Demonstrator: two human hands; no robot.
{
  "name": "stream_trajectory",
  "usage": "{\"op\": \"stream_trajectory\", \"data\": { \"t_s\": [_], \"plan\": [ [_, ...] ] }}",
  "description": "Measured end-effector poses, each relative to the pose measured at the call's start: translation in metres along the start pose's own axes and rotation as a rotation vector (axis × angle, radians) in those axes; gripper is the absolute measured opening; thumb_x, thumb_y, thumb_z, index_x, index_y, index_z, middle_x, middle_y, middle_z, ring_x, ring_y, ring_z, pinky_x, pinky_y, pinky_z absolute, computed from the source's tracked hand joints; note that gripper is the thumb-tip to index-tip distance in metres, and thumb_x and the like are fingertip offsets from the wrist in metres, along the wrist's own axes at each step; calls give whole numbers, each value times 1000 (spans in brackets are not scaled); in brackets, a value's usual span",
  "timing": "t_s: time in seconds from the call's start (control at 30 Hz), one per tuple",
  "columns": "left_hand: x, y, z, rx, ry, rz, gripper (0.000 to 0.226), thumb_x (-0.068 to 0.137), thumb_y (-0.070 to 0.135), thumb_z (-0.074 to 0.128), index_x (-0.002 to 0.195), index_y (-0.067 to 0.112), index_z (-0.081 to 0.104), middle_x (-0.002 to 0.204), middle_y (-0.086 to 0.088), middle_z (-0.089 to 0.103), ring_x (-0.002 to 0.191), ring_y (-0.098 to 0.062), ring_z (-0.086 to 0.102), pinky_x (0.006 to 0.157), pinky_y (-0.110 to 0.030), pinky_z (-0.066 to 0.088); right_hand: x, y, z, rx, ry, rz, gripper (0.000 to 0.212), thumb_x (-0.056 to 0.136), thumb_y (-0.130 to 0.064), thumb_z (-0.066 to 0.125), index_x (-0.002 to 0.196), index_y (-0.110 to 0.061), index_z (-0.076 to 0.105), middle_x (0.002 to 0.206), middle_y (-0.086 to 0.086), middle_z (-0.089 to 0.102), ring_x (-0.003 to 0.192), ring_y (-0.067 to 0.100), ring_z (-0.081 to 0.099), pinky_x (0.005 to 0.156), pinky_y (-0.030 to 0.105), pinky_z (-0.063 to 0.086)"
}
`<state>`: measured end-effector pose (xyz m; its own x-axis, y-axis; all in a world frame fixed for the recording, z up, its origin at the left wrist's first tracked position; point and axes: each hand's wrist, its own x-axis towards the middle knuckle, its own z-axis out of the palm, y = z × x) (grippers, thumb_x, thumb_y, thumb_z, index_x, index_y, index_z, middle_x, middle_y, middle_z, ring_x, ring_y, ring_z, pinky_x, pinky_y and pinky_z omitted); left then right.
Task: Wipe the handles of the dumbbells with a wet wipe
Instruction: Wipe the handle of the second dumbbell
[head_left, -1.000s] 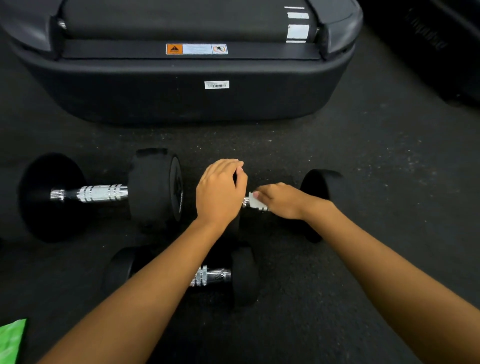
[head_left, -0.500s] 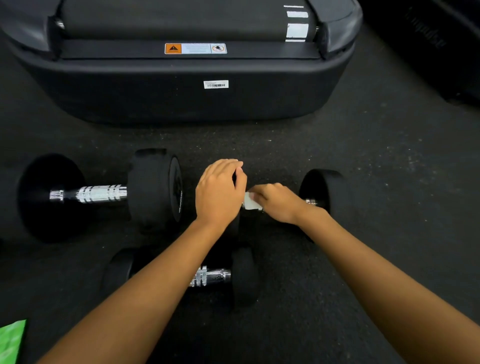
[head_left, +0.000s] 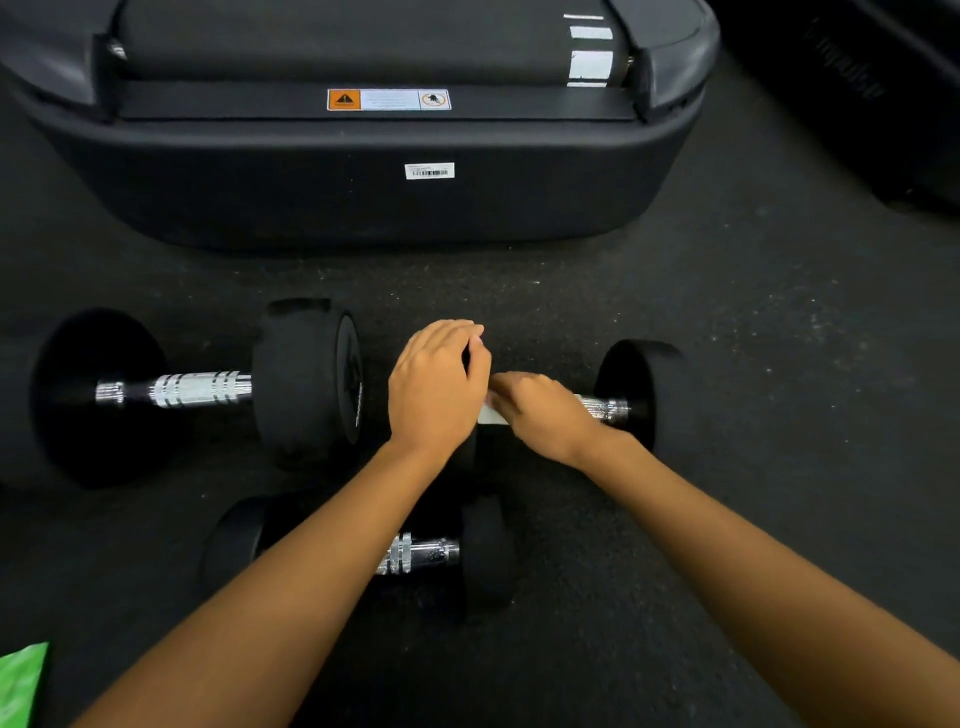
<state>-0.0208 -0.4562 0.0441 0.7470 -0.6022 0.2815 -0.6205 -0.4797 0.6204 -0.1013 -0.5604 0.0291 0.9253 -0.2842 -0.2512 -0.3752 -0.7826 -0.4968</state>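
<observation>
On the dark speckled rubber floor (head_left: 727, 322), three black-ended dumbbells with chrome knurled handles lay in front of a big black machine base (head_left: 363, 197). Right dumbbell (head_left: 639, 384): left hand (head_left: 436, 387) cupped over its left weight head, fingers curled down, steadying it. Right hand (head_left: 545, 415) closed on a small white wet wipe (head_left: 491, 414), pinching it round the left end of the chrome handle (head_left: 602, 408); only the handle's right end showed bare.

Judged step: wiping this handle. To do it well: keep the head pinned so the bar cannot roll, wrap the wipe fully round, stroke end to end, and twist to reach the knurl grooves and underside.

Large left dumbbell (head_left: 306, 379) and near dumbbell (head_left: 483, 556) lay untouched, handles exposed; whether already wiped, could not tell. Green packet (head_left: 21, 686) at near-left edge, likely the wipe supply.
</observation>
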Motion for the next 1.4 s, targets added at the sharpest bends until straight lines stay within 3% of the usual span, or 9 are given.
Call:
{"op": "stream_trajectory", "data": {
  "t_s": [0.1,0.17,0.27,0.37,0.63,0.87,1.0,1.2,1.4],
  "plan": [
    [-1,-1,0,-4,9,8,27,93,17,46,111,10,66,115,-3,66,114,-15,56,100,-36,43,-19,17,5,-46,146,-147,35,91,-21,56,125,-13,53,125,3,58,120,18,50,109,26,28],
    [-1,-1,-1,-1,7,10,27,94,17,47,112,9,65,115,-4,66,114,-16,56,100,-37,43,-27,24,5,-103,255,-185,35,87,-20,62,121,-13,55,123,3,58,118,17,49,109,20,19],
    [0,0,0,6,-1,1,28,94,18,46,113,9,64,116,-4,65,115,-15,55,101,-36,42,-24,16,9,-149,347,-230,30,79,-14,70,106,-8,59,109,7,62,103,23,55,107,28,30],
    [0,0,0,10,-5,-3,28,94,18,46,113,10,64,117,-4,65,114,-15,55,102,-35,42,-15,1,22,-235,384,-286,28,70,-5,73,95,-4,59,97,12,61,88,28,56,91,41,45],
    [-1,-1,0,-9,10,10,28,94,19,46,111,11,66,115,-3,66,113,-14,56,99,-34,44,-32,24,20,-300,488,-297,26,73,-2,72,95,-2,58,96,11,61,90,27,57,107,34,28],
    [2,-1,1,0,0,-12,28,94,20,45,113,12,65,116,-2,65,114,-13,55,100,-31,41,-35,21,19,-260,454,-237,32,79,-7,69,109,-2,59,108,11,63,101,26,58,109,33,28],
    [1,-1,1,10,11,-7,28,94,19,45,112,11,65,115,-2,66,114,-13,55,99,-30,41,-27,17,25,-326,452,-291,30,90,-15,47,113,-1,62,110,11,66,103,24,59,108,36,30],
    [-2,-1,0,9,16,4,28,93,18,46,112,10,65,116,-3,66,115,-15,55,100,-31,40,2,0,1,-307,117,-63,31,101,-24,31,103,-11,59,103,8,66,104,22,58,112,35,17],
    [1,0,0,12,7,-15,28,94,18,46,112,11,65,116,-2,65,115,-14,55,100,-30,40,3,-4,5,-299,150,-70,21,97,-19,40,106,-11,57,104,8,65,104,23,57,111,34,19]
  ]
}}
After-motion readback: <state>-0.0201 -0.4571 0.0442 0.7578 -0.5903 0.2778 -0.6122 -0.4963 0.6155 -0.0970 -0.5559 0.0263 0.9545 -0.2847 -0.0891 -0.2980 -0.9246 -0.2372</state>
